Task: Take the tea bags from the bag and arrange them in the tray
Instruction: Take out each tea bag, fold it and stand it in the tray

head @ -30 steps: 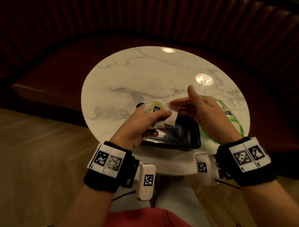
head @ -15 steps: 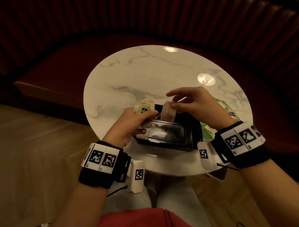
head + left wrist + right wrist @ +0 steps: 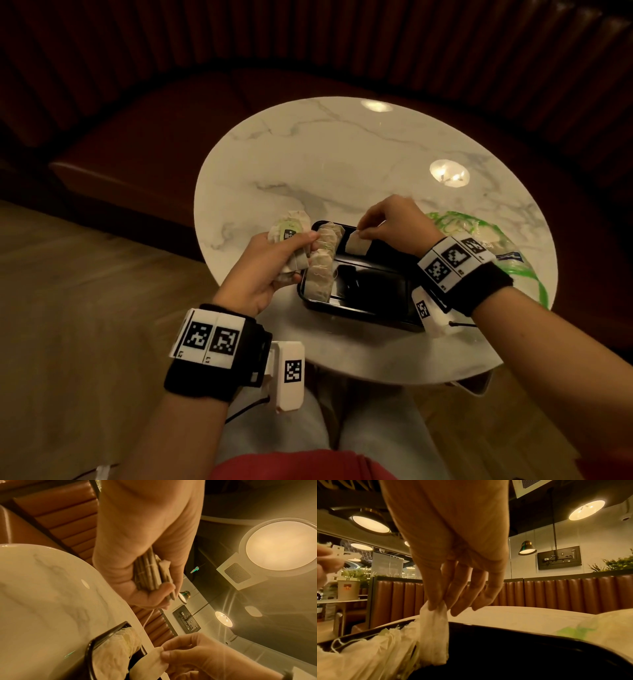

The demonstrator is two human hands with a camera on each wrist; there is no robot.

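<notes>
Black plastic, the tray [image 3: 359, 308] is the landmark: a row of tea bags [image 3: 320, 270] lines its left side. Above it, the right hand [image 3: 394, 222] pinches one tea bag [image 3: 356, 246] by its top edge, likely to extend the row. Just left of the tray, the left hand [image 3: 270, 263] grips a spare bundle [image 3: 291, 236], keeping supply close.

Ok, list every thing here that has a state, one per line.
Left hand: grips a stack of tea bags.
Right hand: fingers pinch a single tea bag, hanging over the tray.
Tray: on the table, a row of bags along its left side.
Plastic bag: lying on the table, right of the tray.
</notes>
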